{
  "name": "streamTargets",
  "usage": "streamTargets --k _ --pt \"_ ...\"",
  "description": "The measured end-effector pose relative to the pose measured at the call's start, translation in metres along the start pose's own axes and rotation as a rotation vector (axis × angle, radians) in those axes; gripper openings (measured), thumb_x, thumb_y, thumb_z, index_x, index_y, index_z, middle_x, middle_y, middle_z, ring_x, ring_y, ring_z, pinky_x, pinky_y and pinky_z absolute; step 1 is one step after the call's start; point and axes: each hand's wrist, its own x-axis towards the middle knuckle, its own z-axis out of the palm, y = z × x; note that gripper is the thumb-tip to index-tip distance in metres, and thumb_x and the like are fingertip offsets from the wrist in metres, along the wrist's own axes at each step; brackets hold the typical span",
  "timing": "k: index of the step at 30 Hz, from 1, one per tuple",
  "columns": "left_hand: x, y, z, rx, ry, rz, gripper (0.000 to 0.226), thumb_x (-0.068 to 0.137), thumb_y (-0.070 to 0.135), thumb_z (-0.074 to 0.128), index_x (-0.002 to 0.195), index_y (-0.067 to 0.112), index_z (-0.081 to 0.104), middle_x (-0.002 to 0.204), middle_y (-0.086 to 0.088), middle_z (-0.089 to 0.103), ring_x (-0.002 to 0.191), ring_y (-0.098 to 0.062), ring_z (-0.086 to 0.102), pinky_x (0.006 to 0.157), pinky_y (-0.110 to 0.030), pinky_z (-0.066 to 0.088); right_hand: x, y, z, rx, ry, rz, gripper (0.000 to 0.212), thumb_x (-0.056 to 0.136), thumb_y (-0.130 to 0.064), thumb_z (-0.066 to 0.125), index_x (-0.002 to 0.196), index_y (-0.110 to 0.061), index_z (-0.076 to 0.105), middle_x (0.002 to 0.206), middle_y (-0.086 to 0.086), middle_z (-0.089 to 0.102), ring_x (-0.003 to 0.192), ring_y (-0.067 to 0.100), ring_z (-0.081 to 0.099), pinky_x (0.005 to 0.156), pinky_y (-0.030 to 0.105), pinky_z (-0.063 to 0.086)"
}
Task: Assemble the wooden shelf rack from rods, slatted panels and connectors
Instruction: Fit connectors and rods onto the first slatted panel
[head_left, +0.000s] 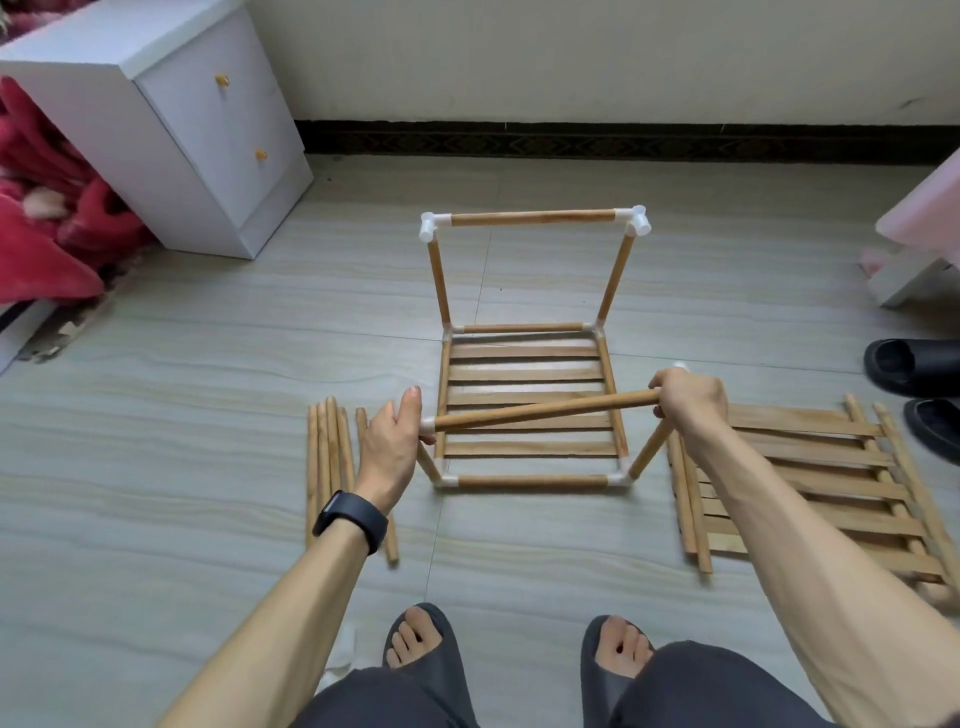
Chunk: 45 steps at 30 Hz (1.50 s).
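A partly built rack (530, 332) stands on the floor: a slatted panel (527, 410) framed by rods and white connectors, with two uprights and a top rod (532, 217) at the far side. My left hand (392, 441) holds the white connector (427, 426) on the near left upright. My right hand (688, 397) grips the right end of a wooden rod (540, 411) whose left end sits in that connector. A white connector (680, 367) shows just above my right hand.
Several loose rods (332, 467) lie left of the rack. Spare slatted panels (810, 488) are stacked at the right. A white drawer cabinet (171, 124) and a red blanket (47, 218) stand far left, black slippers (914, 369) at the right edge. My feet are below.
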Motion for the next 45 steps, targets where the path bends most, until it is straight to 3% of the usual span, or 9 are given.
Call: streamTargets --k 7,11,17,20,23,34,39,43,45 --pt "0.014 0.001 0.001 -0.034 0.030 0.004 0.053 0.106 0.051 0.036 0.067 0.018 0.049 0.063 -0.001 0.062 0.064 -0.015 0.063 0.059 -0.028 0.042 -0.004 0.015 0.005 0.020 0.044 -0.037 0.026 0.081 -0.029 0.055 0.073 -0.008 0.068 0.067 0.008 0.060 0.063 0.022 0.053 0.055 0.033 0.040" --pt "0.027 0.016 -0.004 0.066 -0.020 -0.068 0.055 0.105 0.055 0.032 0.079 0.012 0.057 0.074 -0.006 0.071 0.086 -0.028 0.068 0.083 -0.042 0.051 -0.010 0.022 0.000 0.010 0.005 -0.065 0.033 0.083 -0.035 0.054 0.069 -0.008 0.068 0.068 0.006 0.068 0.066 0.023 0.058 0.059 0.035 0.042" --pt "0.023 0.031 -0.016 0.409 0.068 0.135 0.051 0.104 0.057 0.030 0.133 0.019 0.046 0.130 -0.011 0.056 0.118 -0.029 0.053 0.089 -0.042 0.044 -0.008 0.014 -0.024 -0.477 0.079 -0.348 0.067 0.086 -0.078 0.051 0.117 -0.019 0.053 0.116 0.006 0.058 0.107 0.027 0.054 0.086 0.042 0.045" --pt "0.027 0.039 -0.014 0.659 -0.018 0.376 0.052 0.105 0.052 0.030 0.144 0.022 0.047 0.152 -0.005 0.046 0.139 -0.024 0.041 0.112 -0.045 0.035 -0.010 0.004 -0.027 -0.639 0.145 -0.698 0.063 0.095 -0.068 0.042 0.137 -0.022 0.052 0.145 0.006 0.051 0.137 0.026 0.041 0.105 0.048 0.036" --pt "0.029 0.036 -0.003 0.731 -0.115 0.321 0.048 0.107 0.047 0.025 0.134 0.026 0.059 0.161 -0.002 0.034 0.148 -0.023 0.030 0.121 -0.046 0.025 -0.014 0.000 -0.013 -0.870 -0.045 -0.778 0.056 0.106 -0.050 0.023 0.153 -0.025 0.039 0.167 0.000 0.025 0.157 0.019 0.008 0.124 0.053 0.009" --pt "0.029 0.044 -0.003 0.727 -0.131 0.250 0.049 0.107 0.043 0.023 0.150 0.032 0.044 0.164 -0.004 0.030 0.153 -0.023 0.018 0.124 -0.046 0.016 -0.014 -0.007 -0.005 -0.928 -0.128 -0.740 0.052 0.107 -0.040 0.024 0.151 -0.022 0.045 0.163 0.002 0.037 0.157 0.022 0.012 0.126 0.051 0.012" --pt "0.026 0.050 -0.008 0.933 -0.145 0.291 0.056 0.107 0.049 0.010 0.150 0.030 0.040 0.164 -0.002 0.030 0.154 -0.021 0.016 0.123 -0.052 0.013 -0.026 0.002 -0.017 -0.397 -0.067 -0.614 0.054 0.106 -0.043 0.042 0.152 -0.014 0.039 0.162 0.012 0.030 0.150 0.029 0.027 0.121 0.048 0.026" --pt "0.012 0.044 -0.004 0.956 -0.128 0.328 0.054 0.106 0.047 0.011 0.140 0.028 0.049 0.160 -0.004 0.037 0.153 -0.022 0.019 0.123 -0.052 0.012 -0.036 0.036 -0.024 -0.138 -0.101 -0.360 0.042 0.108 -0.047 0.030 0.119 -0.016 0.056 0.115 0.008 0.059 0.114 0.031 0.056 0.093 0.045 0.045" --pt "0.004 0.048 0.003 0.949 -0.186 0.352 0.052 0.106 0.047 0.012 0.138 0.029 0.050 0.157 -0.003 0.041 0.152 -0.021 0.021 0.123 -0.052 0.007 -0.038 0.049 -0.026 -0.113 -0.158 -0.383 0.044 0.106 -0.056 0.022 0.103 -0.022 0.051 0.105 -0.002 0.053 0.106 0.020 0.050 0.088 0.036 0.038"
